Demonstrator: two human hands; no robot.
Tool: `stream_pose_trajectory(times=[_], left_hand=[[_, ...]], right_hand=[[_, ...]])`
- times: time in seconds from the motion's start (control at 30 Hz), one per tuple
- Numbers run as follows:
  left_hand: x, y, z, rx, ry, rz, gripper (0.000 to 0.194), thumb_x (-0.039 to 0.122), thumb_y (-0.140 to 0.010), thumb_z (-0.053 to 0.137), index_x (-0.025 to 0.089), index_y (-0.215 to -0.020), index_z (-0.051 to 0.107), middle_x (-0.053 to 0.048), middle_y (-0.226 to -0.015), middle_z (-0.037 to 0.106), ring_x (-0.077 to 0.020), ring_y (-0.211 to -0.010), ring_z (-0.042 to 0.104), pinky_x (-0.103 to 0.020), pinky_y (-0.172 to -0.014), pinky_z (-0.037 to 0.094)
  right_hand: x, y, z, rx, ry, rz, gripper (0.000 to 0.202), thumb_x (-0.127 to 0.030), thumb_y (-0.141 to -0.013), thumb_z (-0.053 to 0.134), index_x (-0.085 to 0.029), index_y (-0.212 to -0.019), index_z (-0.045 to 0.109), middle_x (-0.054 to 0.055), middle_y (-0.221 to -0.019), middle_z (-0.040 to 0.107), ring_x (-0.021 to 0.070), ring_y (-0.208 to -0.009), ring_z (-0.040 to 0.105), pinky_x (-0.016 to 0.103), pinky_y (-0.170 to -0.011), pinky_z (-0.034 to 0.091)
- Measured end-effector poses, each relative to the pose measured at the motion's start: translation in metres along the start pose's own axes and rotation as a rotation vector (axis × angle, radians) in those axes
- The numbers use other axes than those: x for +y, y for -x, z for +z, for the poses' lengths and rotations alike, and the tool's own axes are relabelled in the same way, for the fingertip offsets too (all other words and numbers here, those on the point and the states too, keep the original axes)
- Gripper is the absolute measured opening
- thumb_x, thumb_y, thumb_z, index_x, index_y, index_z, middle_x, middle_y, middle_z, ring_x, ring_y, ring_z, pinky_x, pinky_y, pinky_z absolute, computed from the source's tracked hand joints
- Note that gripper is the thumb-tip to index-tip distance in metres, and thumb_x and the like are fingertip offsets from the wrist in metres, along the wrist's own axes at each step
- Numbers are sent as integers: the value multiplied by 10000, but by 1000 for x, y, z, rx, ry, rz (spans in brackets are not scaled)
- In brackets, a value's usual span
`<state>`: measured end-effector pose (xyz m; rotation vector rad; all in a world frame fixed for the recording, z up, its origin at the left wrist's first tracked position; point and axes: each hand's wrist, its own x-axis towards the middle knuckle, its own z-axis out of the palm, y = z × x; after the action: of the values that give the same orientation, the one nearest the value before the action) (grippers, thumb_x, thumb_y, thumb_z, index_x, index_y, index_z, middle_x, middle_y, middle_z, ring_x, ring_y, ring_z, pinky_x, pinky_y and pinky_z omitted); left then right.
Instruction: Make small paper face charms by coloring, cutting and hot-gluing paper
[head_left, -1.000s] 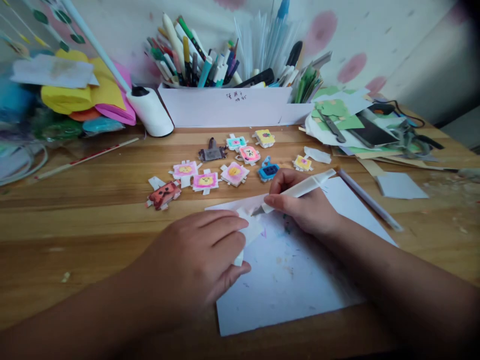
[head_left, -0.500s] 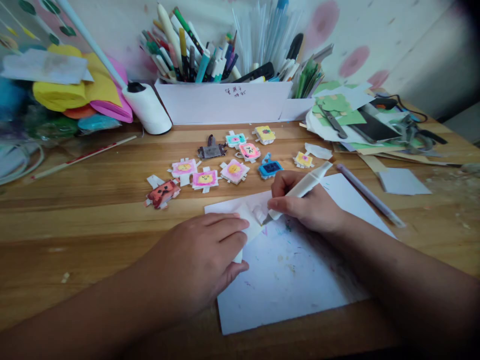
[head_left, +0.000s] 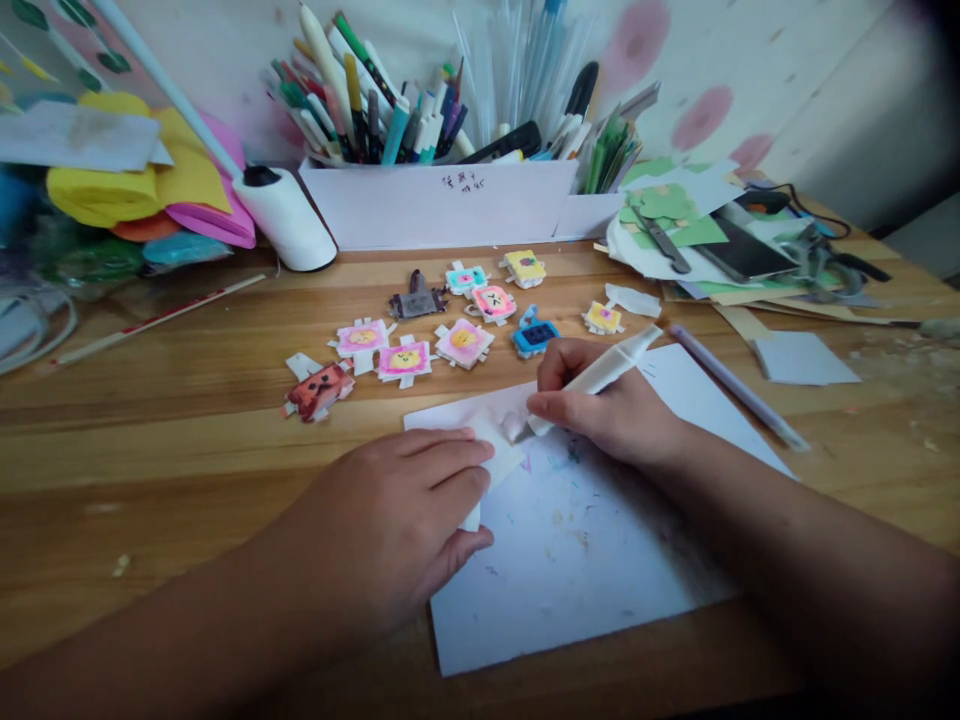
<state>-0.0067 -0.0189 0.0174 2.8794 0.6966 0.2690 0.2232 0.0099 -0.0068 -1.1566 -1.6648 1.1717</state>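
Wooden desk [head_left: 135, 430] lies under a white sheet [head_left: 585, 580], where we work below a loose group of small decorated paper figures, one a pink-bordered card [head_left: 405, 358]. Our left hand [head_left: 405, 480] is closed over a white paper piece [head_left: 500, 462] on that sheet; our right hand [head_left: 607, 410] grips a white-handled craft knife [head_left: 613, 362]. Since half a second ago, its tip has drawn back slightly from the piece's right corner, so we seem to be working along that edge, with the cut apparently unfinished.
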Motion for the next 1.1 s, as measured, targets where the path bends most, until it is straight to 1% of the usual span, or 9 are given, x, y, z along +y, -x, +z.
stream_pose_trajectory(times=[0.07, 0.2, 0.33, 0.47, 0.6, 0.73, 0.87, 1.0, 1.1], left_hand=[[0, 0, 0, 2, -3, -1, 256, 312, -898, 531, 138, -1024, 671, -94, -1159, 684, -242, -1083, 623, -410, -947, 511], [0, 0, 1, -3, -4, -3, 259, 316, -899, 531, 137, -1026, 669, -97, -1162, 681, -241, -1086, 621, -409, -955, 503], [1, 2, 0, -19, 11, -15, 262, 325, -900, 529, 149, -1041, 662, -92, -1174, 675, -238, -1106, 608, -403, -970, 486], [2, 2, -1, -37, 27, -42, 259, 330, -892, 543, 154, -1039, 663, -90, -1166, 677, -243, -1120, 601, -399, -990, 465], [4, 0, -2, -53, 20, -48, 266, 333, -883, 554, 152, -1043, 667, -97, -1188, 669, -254, -1137, 591, -401, -1008, 450], [5, 0, -3, -61, 27, -54, 260, 320, -889, 540, 155, -1043, 670, -96, -1176, 674, -255, -1115, 606, -404, -992, 465], [6, 1, -3, -61, 43, -72, 254, 321, -880, 555, 160, -1042, 668, -98, -1179, 674, -260, -1116, 608, -417, -983, 473], [5, 2, -2, -33, 56, -76, 238, 304, -876, 558, 159, -1031, 667, -103, -1167, 678, -260, -1113, 610, -413, -970, 482], [3, 3, -1, -17, 73, -57, 224, 292, -871, 561, 160, -1020, 664, -99, -1148, 683, -255, -1108, 609, -407, -969, 481]], right_hand=[[0, -1, 0, 57, 11, -17, 224, -259, -711, 690, -183, -636, 493, -55, -573, 468, 76, -513, 392, 225, -456, 285], [2, -1, -1, -11, -38, 23, 233, -235, -702, 683, -186, -603, 478, -67, -535, 435, 73, -489, 365, 229, -445, 268], [3, -2, 1, 84, -82, -21, 232, -321, -737, 698, -184, -676, 521, -49, -594, 495, 87, -533, 426, 228, -477, 314], [0, -3, 5, 59, 5, -17, 236, -333, -740, 704, -181, -686, 532, -35, -619, 521, 92, -549, 445, 230, -485, 328], [0, -2, 5, 86, 10, -11, 230, -335, -756, 679, -180, -674, 530, -33, -614, 522, 94, -548, 445, 231, -486, 332], [2, -1, 5, 104, 24, 14, 236, -308, -738, 679, -182, -628, 512, -45, -570, 486, 88, -511, 405, 228, -454, 301], [1, -2, 8, 118, 35, 39, 225, -320, -727, 684, -183, -651, 523, -37, -587, 505, 101, -531, 426, 233, -467, 314], [-2, -2, 11, 134, 24, 67, 237, -343, -729, 666, -191, -635, 511, -37, -580, 495, 108, -531, 421, 237, -464, 310], [-1, -2, 11, 155, 37, 62, 214, -288, -679, 687, -192, -600, 514, -41, -560, 483, 108, -519, 414, 238, -459, 301]])
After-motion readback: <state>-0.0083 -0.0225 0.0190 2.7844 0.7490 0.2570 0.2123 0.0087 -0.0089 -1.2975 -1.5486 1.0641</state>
